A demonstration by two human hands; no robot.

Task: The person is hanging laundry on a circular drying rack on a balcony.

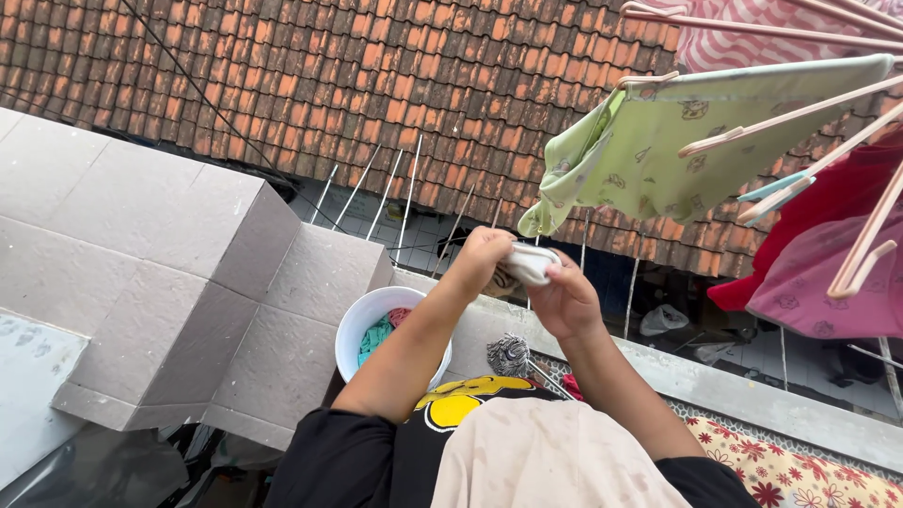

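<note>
terracotta tiled roof (376, 85) fills the background; a green garment (658, 141) hangs from the pink drying rack (800, 113); a white bucket (362, 320) sits on the ledge; left hand (482, 259) and right hand (564, 301) both clench a small white cloth (530, 263), bunched between them, equally near each.

Daylit terracotta tiled roof (376, 85) beyond grey ledge (179, 282).

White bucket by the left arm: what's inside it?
The white bucket holds crumpled laundry: a teal piece and a pinkish-red piece show near its far side. The left forearm covers the rest, so anything beneath is hidden.
</note>
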